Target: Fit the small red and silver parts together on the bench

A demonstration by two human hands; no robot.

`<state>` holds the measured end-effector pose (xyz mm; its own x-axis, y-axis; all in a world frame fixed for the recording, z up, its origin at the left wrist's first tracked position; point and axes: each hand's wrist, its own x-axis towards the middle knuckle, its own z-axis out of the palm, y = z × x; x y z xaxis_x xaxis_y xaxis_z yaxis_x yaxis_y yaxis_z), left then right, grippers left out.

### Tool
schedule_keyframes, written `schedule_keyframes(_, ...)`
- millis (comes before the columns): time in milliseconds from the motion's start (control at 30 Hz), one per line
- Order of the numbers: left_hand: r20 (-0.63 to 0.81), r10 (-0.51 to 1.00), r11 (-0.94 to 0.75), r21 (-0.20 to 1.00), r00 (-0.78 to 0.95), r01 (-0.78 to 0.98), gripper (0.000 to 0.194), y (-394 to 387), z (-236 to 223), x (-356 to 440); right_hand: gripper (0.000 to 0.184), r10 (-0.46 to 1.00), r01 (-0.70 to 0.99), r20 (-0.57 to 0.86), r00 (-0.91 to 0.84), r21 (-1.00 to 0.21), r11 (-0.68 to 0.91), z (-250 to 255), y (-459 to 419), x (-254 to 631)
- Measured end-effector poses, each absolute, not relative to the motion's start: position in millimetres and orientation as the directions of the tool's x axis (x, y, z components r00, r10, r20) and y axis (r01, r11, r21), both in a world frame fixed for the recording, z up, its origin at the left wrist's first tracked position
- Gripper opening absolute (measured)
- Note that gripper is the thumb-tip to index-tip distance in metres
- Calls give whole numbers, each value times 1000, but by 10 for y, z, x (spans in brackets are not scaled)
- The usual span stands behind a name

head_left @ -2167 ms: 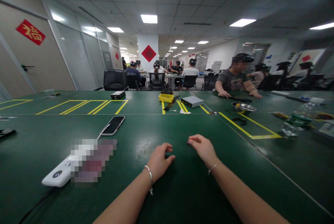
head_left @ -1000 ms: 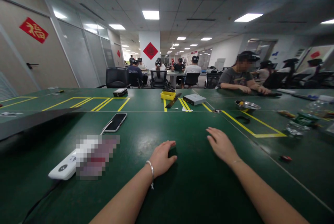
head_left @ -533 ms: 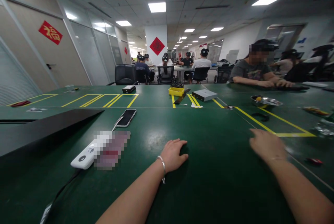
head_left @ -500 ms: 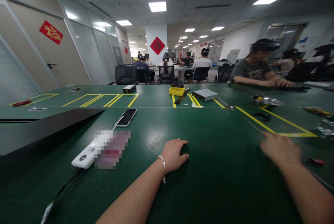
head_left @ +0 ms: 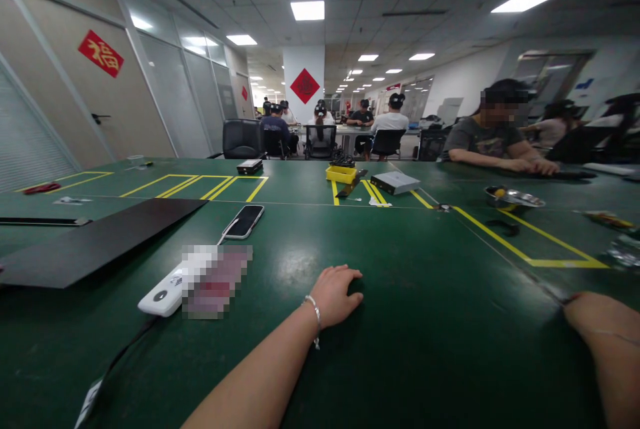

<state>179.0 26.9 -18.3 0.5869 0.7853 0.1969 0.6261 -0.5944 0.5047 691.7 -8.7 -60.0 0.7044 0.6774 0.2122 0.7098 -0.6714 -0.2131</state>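
My left hand (head_left: pixel 337 296) lies palm down on the green table mat (head_left: pixel 400 362), its fingers slightly apart, with a bracelet on the wrist. It holds nothing. My right hand (head_left: pixel 597 316) is cut off by the frame's right edge and rests palm down near a thin line on the mat. A small red object seen earlier near that spot is not visible now. It may be hidden under the hand, but I cannot tell. Left of my left hand lie a white oblong device (head_left: pixel 161 299), partly under a blurred patch, and a black smartphone (head_left: pixel 245 221).
A flat black sheet (head_left: pixel 95 242) lies at the left. Farther off are a yellow tray (head_left: pixel 341 174), a silver box (head_left: pixel 395 182) and a metal dish (head_left: pixel 510 197) inside yellow floor-style tape lines. A co-worker (head_left: pixel 493 132) sits across the table, hands on it.
My right hand has slid rightward toward the frame edge, and the red object is no longer visible. My left hand has barely moved. The view has turned left, showing more of the black sheet.
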Motion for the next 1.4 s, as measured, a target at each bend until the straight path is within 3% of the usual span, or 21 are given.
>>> schedule_keyframes(100,184,787,-589,511,590,626,37,261,-174,1792,39,606,602,46,794,-203,-773,-500,-101,6813)
schedule_keyframes(200,185,784,-592,510,593,624,36,257,-168,1793,53,591,591,84,802,-250,-767,-425,-105,6684)
schedule_keyframes(300,188,793,-583,510,580,633,36,255,-166,1797,52,614,608,79,786,-280,-743,-352,-110,6541)
schedule_keyframes(433,174,809,-559,523,562,643,35,254,-160,1802,41,694,707,142,705,-218,-673,-182,-64,6206)
schedule_keyframes(533,176,813,-555,525,556,645,34,251,-148,1800,36,831,876,275,482,-155,-457,-26,50,5707)
schedule_keyframes(633,192,811,-560,526,552,640,33,238,-123,1794,28,895,989,422,145,-84,-121,82,146,4975)
schedule_keyframes(800,208,811,-559,553,547,618,28,198,-82,1818,18,793,889,444,-417,18,458,68,7,3732)
schedule_keyframes(1000,160,787,-569,561,596,601,22,202,-107,1852,21,705,782,424,-569,16,623,11,-139,3327)
schedule_keyframes(1067,155,802,-528,637,577,563,20,214,-125,1843,35,728,804,433,-531,-15,595,65,-49,3530)
schedule_keyframes(1133,166,828,-481,703,536,524,20,227,-145,1829,44,798,901,473,-374,-19,433,119,68,3902)
schedule_keyframes(1200,179,855,-441,745,487,501,18,240,-166,1819,44,848,993,523,-90,-16,115,128,146,4426)
schedule_keyframes(1267,183,872,-414,769,453,487,19,250,-185,1813,49,837,970,498,227,-34,-242,64,139,5042)
schedule_keyframes(1400,194,872,-418,774,450,475,21,256,-194,1804,56,707,750,258,659,-155,-643,-218,-46,6154)
